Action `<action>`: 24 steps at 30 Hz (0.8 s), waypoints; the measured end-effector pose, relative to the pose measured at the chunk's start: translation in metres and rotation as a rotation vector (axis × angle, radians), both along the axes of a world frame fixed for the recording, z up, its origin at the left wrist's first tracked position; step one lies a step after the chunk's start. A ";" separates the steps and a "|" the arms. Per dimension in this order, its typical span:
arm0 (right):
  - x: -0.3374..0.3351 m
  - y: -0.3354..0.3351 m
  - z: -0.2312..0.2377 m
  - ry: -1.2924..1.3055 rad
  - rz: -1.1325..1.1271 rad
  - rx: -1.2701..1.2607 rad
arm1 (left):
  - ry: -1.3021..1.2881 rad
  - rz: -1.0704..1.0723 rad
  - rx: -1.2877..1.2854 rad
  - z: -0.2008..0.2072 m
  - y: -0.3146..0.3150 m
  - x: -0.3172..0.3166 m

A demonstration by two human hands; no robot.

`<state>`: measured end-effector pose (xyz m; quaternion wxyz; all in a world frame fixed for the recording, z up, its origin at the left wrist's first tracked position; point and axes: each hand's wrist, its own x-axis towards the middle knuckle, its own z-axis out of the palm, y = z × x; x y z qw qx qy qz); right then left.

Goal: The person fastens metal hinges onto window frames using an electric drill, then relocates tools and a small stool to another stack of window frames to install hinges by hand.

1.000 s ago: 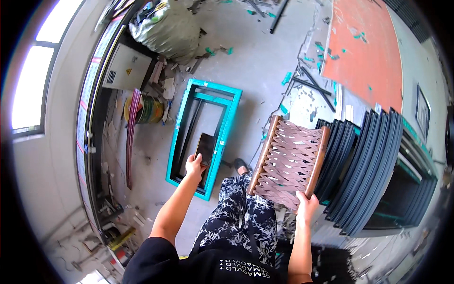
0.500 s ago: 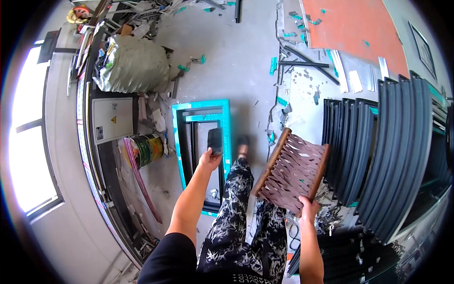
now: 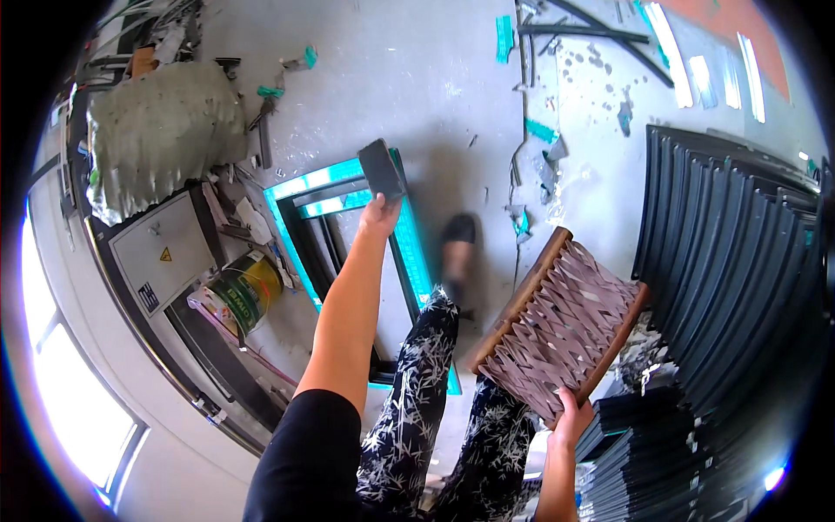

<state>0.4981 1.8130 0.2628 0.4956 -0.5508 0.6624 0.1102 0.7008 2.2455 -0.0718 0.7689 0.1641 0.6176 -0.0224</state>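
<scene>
My left hand is closed on the near end of a dark, flat rectangular slab, which looks like a phone, though its kind is not certain. The arm is stretched forward, over a window frame with bright teal film that lies on the floor. My right hand grips the near end of a woven brown strap seat with a wooden rail along each side. It is tilted beside my right leg, and whether it has legs beneath is hidden. The fingers under its edge are partly hidden.
Dark frame bars stand in a row on the right, with more dark profiles below. On the left are a stuffed pale sack, a grey electrical box and a green-yellow bucket. Scraps and teal film litter the floor.
My left hand has moved forward with the dark slab, which is now tilted. My right hand keeps hold of the woven seat. The view has turned and moved forward; a foot shows farther out.
</scene>
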 end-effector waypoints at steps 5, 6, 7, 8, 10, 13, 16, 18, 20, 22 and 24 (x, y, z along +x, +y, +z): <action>-0.022 0.004 -0.042 -0.011 -0.037 0.114 | 0.384 -0.653 0.187 -0.014 0.006 -0.020; -0.025 0.015 -0.053 -0.023 -0.042 0.103 | 0.472 -0.627 0.187 -0.006 0.022 -0.016; -0.039 0.021 -0.065 0.012 0.005 0.118 | 0.564 -0.618 0.221 0.003 0.038 -0.012; -0.051 0.006 -0.072 0.025 0.034 0.009 | 0.537 -0.791 0.250 0.009 -0.016 -0.031; -0.085 0.001 -0.095 0.069 0.156 -0.034 | 0.390 -1.281 0.398 0.051 -0.047 -0.027; -0.063 0.022 -0.096 0.122 0.232 0.026 | 0.260 -1.447 0.502 0.088 -0.007 -0.034; -0.065 0.004 -0.088 0.082 0.311 -0.044 | 0.216 -1.405 0.426 0.117 -0.044 -0.052; -0.067 -0.006 -0.075 0.077 0.363 -0.066 | 0.187 -1.437 0.416 0.134 -0.071 -0.072; -0.072 -0.011 -0.060 0.043 0.368 -0.099 | 0.155 -1.502 0.388 0.157 -0.099 -0.092; -0.080 -0.018 -0.052 0.024 0.395 -0.100 | 0.087 -1.582 0.367 0.180 -0.130 -0.116; -0.089 -0.032 -0.038 0.036 0.406 -0.087 | 0.012 -1.710 0.266 0.217 -0.177 -0.139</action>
